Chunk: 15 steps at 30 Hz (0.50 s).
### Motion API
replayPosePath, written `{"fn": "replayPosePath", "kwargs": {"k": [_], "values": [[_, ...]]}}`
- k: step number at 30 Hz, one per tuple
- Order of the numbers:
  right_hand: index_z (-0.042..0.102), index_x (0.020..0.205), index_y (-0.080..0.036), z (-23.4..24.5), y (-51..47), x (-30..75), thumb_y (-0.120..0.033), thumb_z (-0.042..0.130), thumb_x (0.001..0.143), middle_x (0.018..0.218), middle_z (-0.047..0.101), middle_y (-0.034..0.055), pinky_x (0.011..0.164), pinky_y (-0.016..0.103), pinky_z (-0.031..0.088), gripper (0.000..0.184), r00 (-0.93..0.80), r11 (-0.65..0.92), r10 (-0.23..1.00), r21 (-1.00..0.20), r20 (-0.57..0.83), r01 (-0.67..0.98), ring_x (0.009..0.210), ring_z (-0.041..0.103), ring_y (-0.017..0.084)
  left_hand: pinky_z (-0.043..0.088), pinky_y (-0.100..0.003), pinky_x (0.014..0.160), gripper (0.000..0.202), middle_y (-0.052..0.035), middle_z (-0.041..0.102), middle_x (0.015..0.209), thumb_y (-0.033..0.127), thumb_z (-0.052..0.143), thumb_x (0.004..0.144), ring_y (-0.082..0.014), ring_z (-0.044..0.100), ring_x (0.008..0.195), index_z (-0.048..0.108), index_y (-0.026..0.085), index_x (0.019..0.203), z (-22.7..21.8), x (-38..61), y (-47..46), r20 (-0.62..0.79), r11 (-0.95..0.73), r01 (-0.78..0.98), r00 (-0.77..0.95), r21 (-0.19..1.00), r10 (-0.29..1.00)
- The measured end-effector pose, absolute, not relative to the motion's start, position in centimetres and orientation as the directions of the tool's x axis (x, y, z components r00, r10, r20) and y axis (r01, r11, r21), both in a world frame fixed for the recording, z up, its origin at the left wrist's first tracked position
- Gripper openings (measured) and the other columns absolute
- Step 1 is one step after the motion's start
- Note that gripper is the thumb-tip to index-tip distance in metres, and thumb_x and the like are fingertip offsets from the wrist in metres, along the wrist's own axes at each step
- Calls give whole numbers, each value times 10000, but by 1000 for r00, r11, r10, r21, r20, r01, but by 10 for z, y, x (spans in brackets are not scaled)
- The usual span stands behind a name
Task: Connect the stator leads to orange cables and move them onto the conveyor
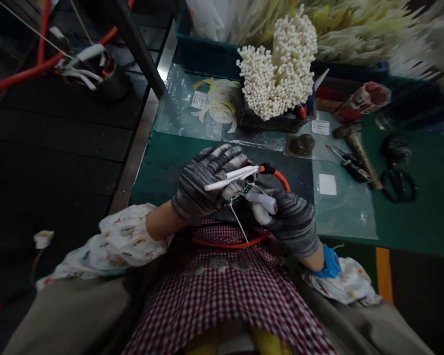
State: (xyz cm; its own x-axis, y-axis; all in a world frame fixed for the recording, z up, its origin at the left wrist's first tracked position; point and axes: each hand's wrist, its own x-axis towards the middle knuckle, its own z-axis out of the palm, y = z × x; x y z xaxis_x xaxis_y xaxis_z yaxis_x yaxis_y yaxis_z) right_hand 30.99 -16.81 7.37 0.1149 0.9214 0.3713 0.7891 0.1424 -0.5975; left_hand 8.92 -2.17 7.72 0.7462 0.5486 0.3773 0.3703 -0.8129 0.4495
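While the left hand (203, 185), in a grey striped glove, closes its fingers around two white tubes (231, 176), the right hand (292, 222) is clenched too and grasps a short white piece (261, 201). These things are held together in the middle of the frame, above the checked apron (222, 291). An orange cable (281, 177) goes from the tube ends behind the right hand, and a thin white string (239, 222) hangs below.

Under the hands lies a green table top (163, 167), with a clear plastic sheet (177, 108) on its far part. To the right of the frame are a hammer (357, 155), black scissors (398, 185) and a red can (362, 101). A metal table leg (140, 49) crosses the upper left, over a dark slatted floor (59, 138), where red and white wires (85, 64) lie.

At the top of the frame, a blue crate (203, 54) holds pale strips (348, 34). In front of the crate stands a thick bunch of white-tipped wires (277, 69).
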Motion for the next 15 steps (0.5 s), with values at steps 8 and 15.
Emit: {"fn": "replayPosePath", "kwargs": {"k": [8,15], "values": [[826,880,-303,81,-160,326,-452,772,1040,745,788,17,538,370,507,226,108,136,918,-560,381,817,619,706,222,590,-453,1225,557,-132,828,1460,485,421,1219,-315,769,1398,830,168,1425,104,130,3,333,-829,363,789,425,516],[885,1190,-300,56,-145,341,-538,814,1007,1006,857,89,727,442,608,308,209,3,915,-524,345,852,837,760,303,640,-436,1046,500,-115,870,1186,481,472,1194,-314,816,1106,860,167,1168,109,160,18,178,-787,476,800,393,573]]}}
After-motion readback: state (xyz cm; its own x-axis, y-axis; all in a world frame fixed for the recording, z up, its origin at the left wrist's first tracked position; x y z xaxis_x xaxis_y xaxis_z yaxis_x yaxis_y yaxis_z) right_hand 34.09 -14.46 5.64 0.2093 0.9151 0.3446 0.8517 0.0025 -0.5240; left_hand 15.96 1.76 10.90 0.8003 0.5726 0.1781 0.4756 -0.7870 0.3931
